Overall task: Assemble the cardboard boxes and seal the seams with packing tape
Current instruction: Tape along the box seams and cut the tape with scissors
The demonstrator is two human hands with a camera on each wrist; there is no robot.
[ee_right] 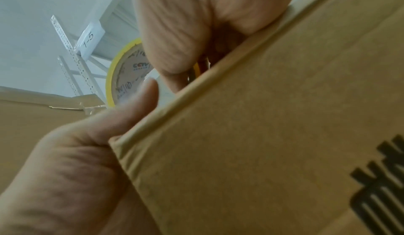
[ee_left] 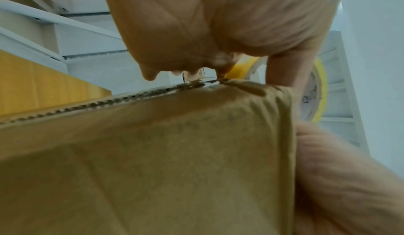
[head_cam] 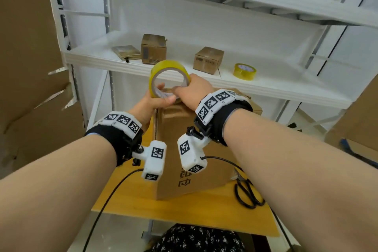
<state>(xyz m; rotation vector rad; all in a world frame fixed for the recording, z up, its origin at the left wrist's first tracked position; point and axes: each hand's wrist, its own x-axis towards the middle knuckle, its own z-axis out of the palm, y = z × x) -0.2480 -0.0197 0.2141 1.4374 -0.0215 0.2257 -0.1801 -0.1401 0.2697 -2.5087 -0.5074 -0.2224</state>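
A yellow packing tape roll (head_cam: 168,74) is held upright just above the top far edge of a brown cardboard box (head_cam: 184,149) that stands on the wooden table (head_cam: 126,200). My left hand (head_cam: 164,94) holds the roll from below, with fingers through its core. On the roll's right side my right hand (head_cam: 185,85) grips the rim. The left wrist view shows my left hand (ee_left: 196,31) over the box edge (ee_left: 153,152) with the tape roll (ee_left: 318,90) behind. In the right wrist view the tape roll (ee_right: 126,76) shows between both hands, beside the box (ee_right: 262,135).
Black scissors (head_cam: 247,192) lie on the table right of the box. The white shelf (head_cam: 266,86) behind carries a second tape roll (head_cam: 244,71) and small sealed boxes (head_cam: 153,48) (head_cam: 208,59). Large flat cardboard (head_cam: 26,67) leans at the left.
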